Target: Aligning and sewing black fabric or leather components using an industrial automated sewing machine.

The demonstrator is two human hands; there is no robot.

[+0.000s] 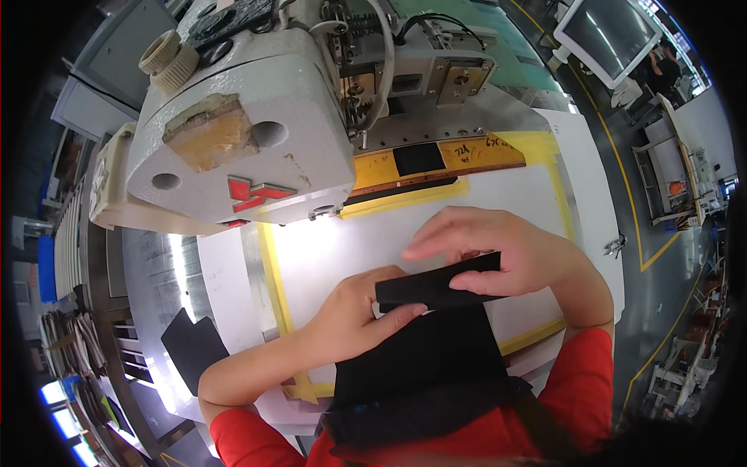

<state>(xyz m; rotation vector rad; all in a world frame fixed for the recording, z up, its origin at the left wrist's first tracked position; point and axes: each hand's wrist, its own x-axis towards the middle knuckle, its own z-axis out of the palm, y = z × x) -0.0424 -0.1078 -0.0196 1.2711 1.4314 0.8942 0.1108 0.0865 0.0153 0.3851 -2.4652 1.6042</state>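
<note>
Both hands are at a black fabric piece (436, 289), held level above the white work surface with its upper part folded over into a band. My left hand (366, 306) pinches the left end, thumb in front and fingers behind. At the right end, my right hand (506, 253) has its thumb on the front and its other fingers bent over the far side, partly hidden. Below the band, more black fabric (428, 350) hangs towards my lap; whether it is the same piece I cannot tell. Just beyond my hands stands a large white sewing machine (241, 148).
Yellow tape (272, 272) borders the white work surface (311, 268). A yellow clamp plate (482, 158) with a black patch lies under the machine's mechanism. Another black piece (194, 346) rests on the metal table at left. A screen (607, 35) stands at the far right.
</note>
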